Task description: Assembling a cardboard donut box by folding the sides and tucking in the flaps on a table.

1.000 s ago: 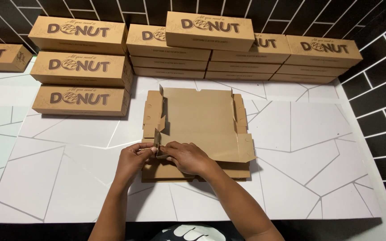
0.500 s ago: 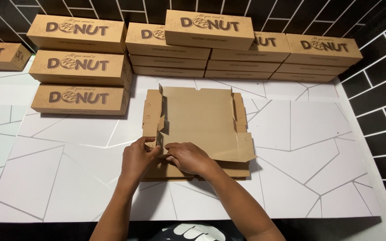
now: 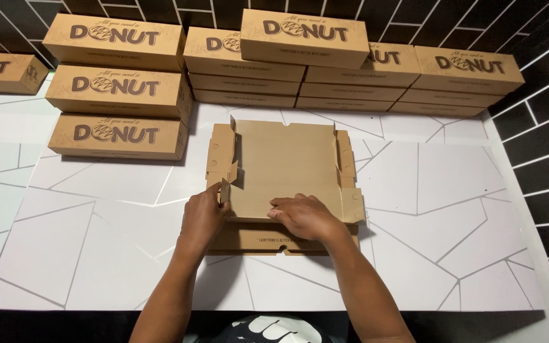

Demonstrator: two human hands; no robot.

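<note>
Flat cardboard box blank (image 3: 284, 168): centre of desk (image 3: 414, 241). Left hand (image 3: 203, 216) pinches its corner tab; right hand (image 3: 303, 216) presses flat, fingers spread. Risk: uneven pressure could crease the tab or skew the fold.

Flat box (image 3: 284, 162) was plain kraft brown, stacked boxes (image 3: 119, 89) same brown with dark lettering, surface (image 3: 452, 209) white with grey crack lines, wall (image 3: 541, 95) black tile.

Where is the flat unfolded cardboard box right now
In the head view the flat cardboard box lies mid-table under both hands, left hand at its left flap, right hand on its near edge.
</note>
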